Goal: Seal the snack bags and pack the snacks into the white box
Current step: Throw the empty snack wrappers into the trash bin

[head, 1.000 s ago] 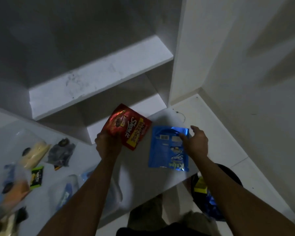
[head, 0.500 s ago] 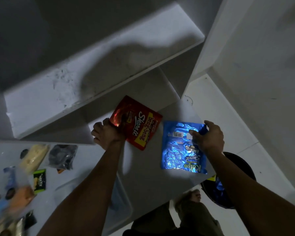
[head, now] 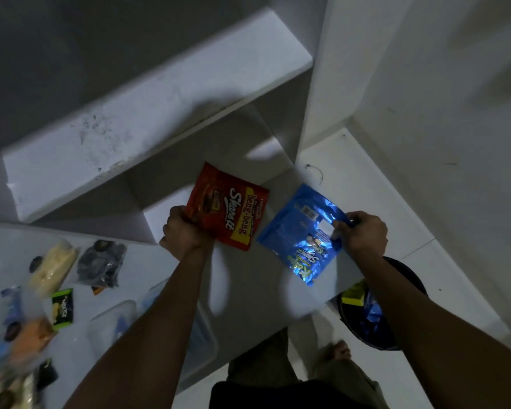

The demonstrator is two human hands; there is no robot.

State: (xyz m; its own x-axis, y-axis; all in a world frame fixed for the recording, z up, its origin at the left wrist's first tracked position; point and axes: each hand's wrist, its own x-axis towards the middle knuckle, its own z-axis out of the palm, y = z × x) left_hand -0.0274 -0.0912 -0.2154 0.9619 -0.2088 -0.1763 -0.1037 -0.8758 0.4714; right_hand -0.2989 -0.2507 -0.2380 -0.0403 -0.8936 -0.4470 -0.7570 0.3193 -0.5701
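Left hand (head: 186, 231) grips red bag's (head: 229, 206) edge; right hand (head: 362, 231) pinches blue bag's (head: 300, 231) edge near counter (head: 248, 278) rim.

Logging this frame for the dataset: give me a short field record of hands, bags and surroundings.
left hand: grips red bag at its near-left corner
right hand: pinches blue bag at its right edge
bags: side by side over the white counter, apart
left of counter: loose snacks, clear tub
floor right: dark bin with wrappers
white box: cannot tell
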